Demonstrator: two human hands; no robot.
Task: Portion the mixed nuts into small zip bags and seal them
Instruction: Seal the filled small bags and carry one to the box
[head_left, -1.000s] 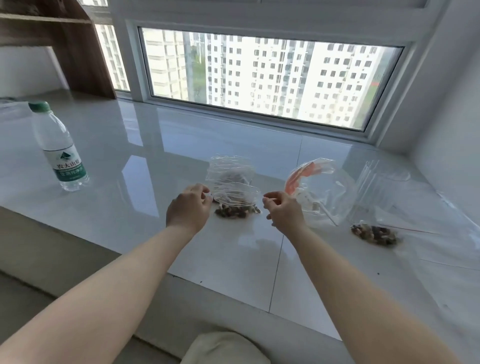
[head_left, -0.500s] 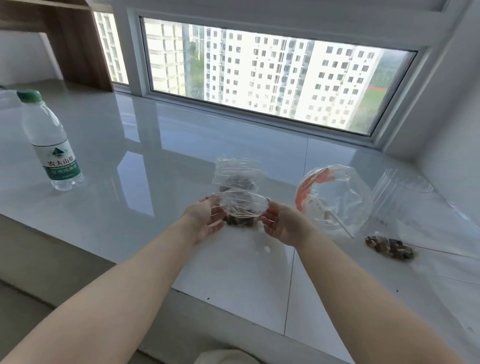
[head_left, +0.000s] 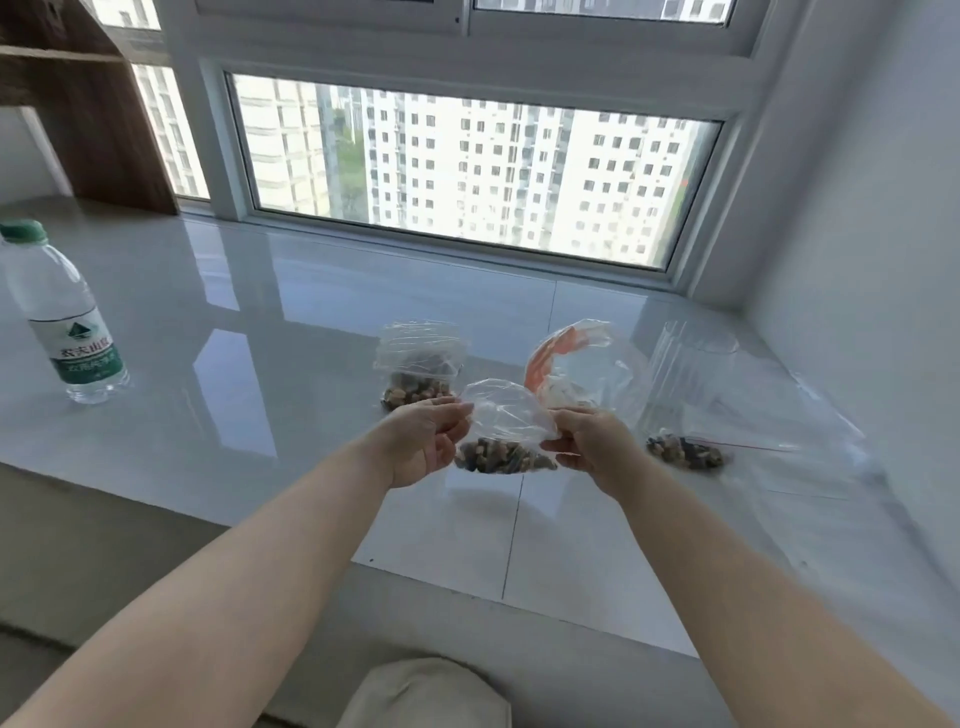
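Glossy pale tiled sill (head_left: 291, 322) beneath bright window (head_left: 467, 176), white walls (head_left: 857, 208).

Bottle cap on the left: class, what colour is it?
Green. The cap tops the clear water bottle, seen in the head view.

Bright daylight from window (head_left: 467, 171); glossy sill (head_left: 260, 322) glares; edges perhaps warped

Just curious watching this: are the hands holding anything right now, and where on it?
Yes. The left hand and right hand pinch the top corners of a small clear bag; nuts hang at its bottom.
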